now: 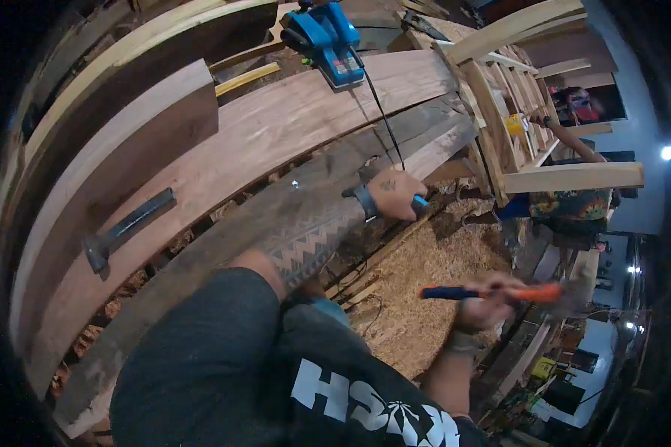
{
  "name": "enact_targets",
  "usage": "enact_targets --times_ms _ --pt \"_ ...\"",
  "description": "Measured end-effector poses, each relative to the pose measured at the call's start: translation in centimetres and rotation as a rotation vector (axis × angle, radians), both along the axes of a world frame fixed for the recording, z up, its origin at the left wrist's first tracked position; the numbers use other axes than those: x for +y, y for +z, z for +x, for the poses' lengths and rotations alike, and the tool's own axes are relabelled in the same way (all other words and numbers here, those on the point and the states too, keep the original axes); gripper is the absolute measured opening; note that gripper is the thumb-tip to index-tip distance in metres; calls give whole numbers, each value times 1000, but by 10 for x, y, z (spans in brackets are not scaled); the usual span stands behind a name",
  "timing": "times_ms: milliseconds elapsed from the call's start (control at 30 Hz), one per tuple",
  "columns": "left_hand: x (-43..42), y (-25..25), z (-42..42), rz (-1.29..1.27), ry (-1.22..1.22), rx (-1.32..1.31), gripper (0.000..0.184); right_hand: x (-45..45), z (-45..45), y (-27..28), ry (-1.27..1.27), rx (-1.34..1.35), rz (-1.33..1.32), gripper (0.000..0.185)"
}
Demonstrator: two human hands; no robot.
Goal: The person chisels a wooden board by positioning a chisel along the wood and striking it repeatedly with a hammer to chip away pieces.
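My left hand, on a tattooed forearm with a dark wristband, is closed around a tool with a blue-and-black handle; its working end is hidden. It is at the edge of a dark, weathered board. A black cord runs down from a blue electric planer and passes behind or by this hand. My right hand, blurred by motion, grips a hammer with an orange and dark blue handle, raised over the shavings. Its head is smeared at the right.
A dark metal hammer lies on a long pale plank. Thick timber pieces stand behind it. Wood shavings cover the floor. A slatted wooden frame stands at right, with another person's arm beside it.
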State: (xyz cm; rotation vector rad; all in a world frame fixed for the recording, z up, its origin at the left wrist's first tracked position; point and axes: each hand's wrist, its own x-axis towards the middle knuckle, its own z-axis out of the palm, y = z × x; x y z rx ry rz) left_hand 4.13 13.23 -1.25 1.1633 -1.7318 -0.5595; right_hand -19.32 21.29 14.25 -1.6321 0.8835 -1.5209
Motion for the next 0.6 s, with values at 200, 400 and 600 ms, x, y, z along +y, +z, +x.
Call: enact_targets --times_ms 200,400,600 --pt "23 -3 -9 60 -218 -370 26 68 -14 -125 -35 888 391 21" --pt "11 20 -1 64 -127 -124 33 62 -35 -68 -162 274 648 20" --pt "29 69 -8 -30 -162 -167 41 60 -45 -53 -75 270 636 27"
